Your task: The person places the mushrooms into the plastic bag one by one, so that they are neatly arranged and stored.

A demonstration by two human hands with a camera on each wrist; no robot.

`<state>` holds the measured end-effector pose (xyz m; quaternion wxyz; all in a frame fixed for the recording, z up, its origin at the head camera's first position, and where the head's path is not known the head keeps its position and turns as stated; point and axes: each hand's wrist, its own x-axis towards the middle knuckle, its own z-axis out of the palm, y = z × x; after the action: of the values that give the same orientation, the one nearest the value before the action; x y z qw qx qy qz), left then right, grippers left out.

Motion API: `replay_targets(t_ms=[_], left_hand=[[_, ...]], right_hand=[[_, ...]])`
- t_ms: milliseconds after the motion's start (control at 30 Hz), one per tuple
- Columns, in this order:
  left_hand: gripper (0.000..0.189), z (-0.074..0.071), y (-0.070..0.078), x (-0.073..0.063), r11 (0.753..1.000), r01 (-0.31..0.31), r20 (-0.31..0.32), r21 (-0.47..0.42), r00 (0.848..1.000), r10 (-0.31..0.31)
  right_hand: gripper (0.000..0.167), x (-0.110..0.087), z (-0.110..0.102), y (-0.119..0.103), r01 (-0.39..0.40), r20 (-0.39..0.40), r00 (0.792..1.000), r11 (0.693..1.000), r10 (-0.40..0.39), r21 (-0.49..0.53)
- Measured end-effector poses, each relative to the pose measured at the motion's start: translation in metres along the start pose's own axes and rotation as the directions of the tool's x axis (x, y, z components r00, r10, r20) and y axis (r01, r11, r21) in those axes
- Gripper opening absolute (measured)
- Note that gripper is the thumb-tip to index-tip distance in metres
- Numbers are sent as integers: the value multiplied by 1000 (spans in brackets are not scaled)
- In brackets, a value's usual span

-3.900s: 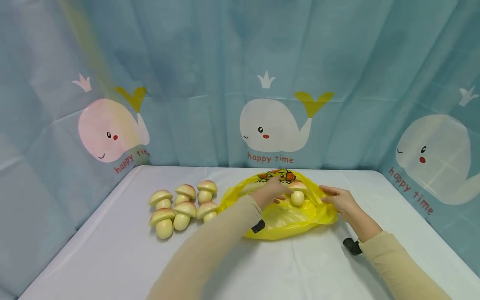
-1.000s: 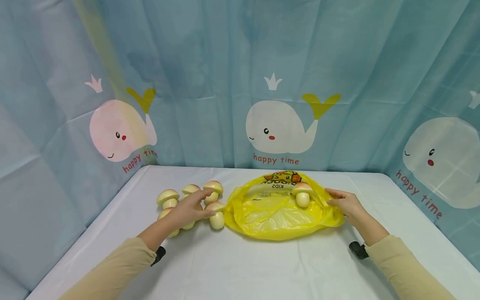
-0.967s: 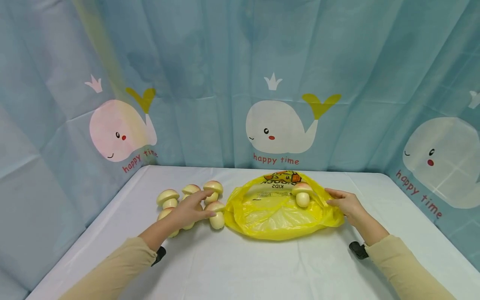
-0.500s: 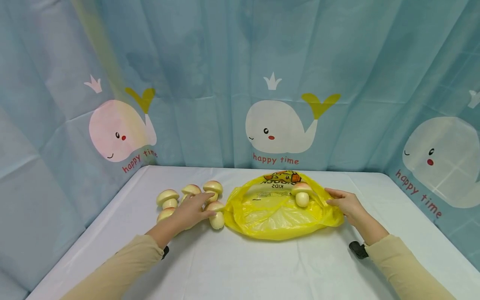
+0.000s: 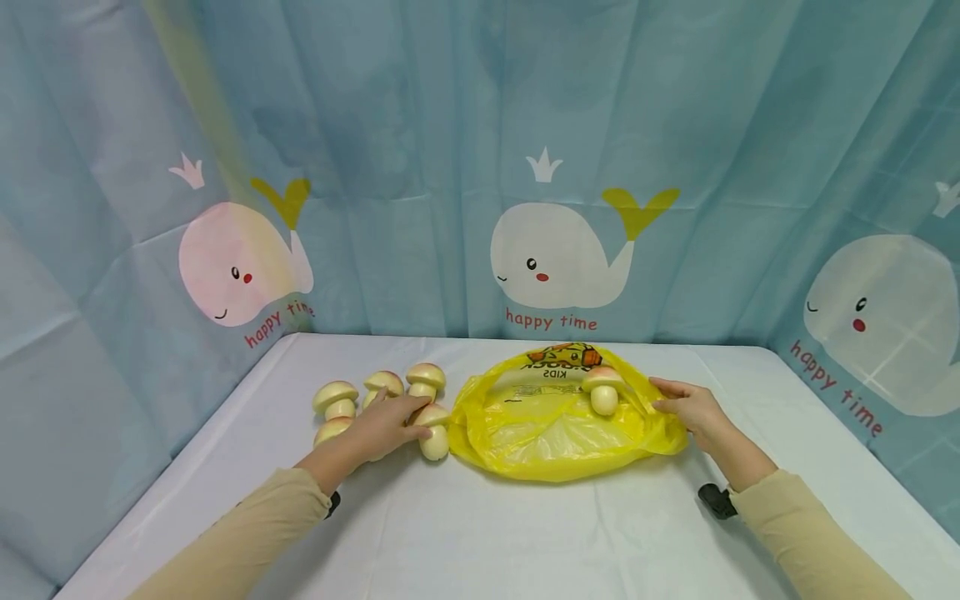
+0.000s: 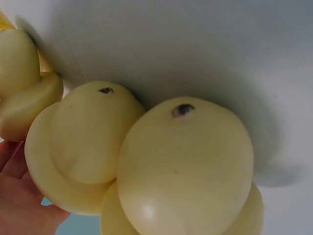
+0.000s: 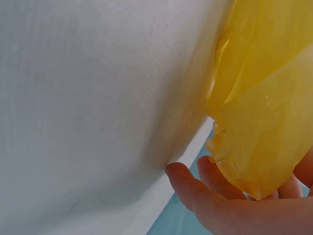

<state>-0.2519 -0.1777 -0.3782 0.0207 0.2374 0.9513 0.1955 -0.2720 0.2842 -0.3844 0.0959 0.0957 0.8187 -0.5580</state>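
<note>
Several cream toy mushrooms with faintly pink cap tops stand in a cluster left of a yellow plastic bag (image 5: 547, 468). My left hand (image 5: 375, 429) reaches over the cluster and grips the toy mushroom (image 5: 433, 443) nearest the bag, thumb by its stem and fingers on its cap. In the left wrist view, fingers lie under that mushroom's cap (image 6: 29, 110). Inside the bag's spread mouth another toy mushroom (image 5: 603, 398) rests toward the right. My right hand (image 5: 699, 414) holds the bag's right edge, with some fingers behind the plastic (image 7: 274, 132) in the right wrist view.
A white cloth (image 5: 510, 542) covers the table. Other mushrooms stand behind and left of my left hand, including one at the back (image 5: 425, 379) and one at far left (image 5: 336, 398); my hand partly hides some. A blue whale-print curtain (image 5: 420, 250) encloses the table.
My left hand has gone from over the bag back to the cluster, then shifted slightly rightward, its fingers closing onto the nearest mushroom. The right hand stays at the bag's edge.
</note>
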Motion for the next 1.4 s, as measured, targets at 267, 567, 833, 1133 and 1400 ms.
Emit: replay_targets(t_ms=[267, 567, 833, 1133, 1400], left_hand=[[49, 4, -2, -2, 997, -32, -63, -67, 998, 28], [51, 0, 7, 0, 972, -72, -149, -226, 988, 39], [51, -5, 23, 8, 940, -83, -186, -331, 982, 22], [54, -1, 51, 17, 849, 113, -99, -516, 977, -190], [51, 9, 67, 34, 779, 74, -105, -622, 979, -177]], right_hand=[[57, 0, 3, 5, -8, 3, 1000, 1000, 8, 12], [56, -2, 5, 7, 0, -7, 1000, 1000, 0, 9], [56, -1, 4, 4, 20, 3, 1000, 1000, -20, 3], [56, -1, 2, 3, 28, 6, 1000, 1000, -28, 1], [57, 0, 1, 2, 23, 4, 1000, 1000, -23, 12]])
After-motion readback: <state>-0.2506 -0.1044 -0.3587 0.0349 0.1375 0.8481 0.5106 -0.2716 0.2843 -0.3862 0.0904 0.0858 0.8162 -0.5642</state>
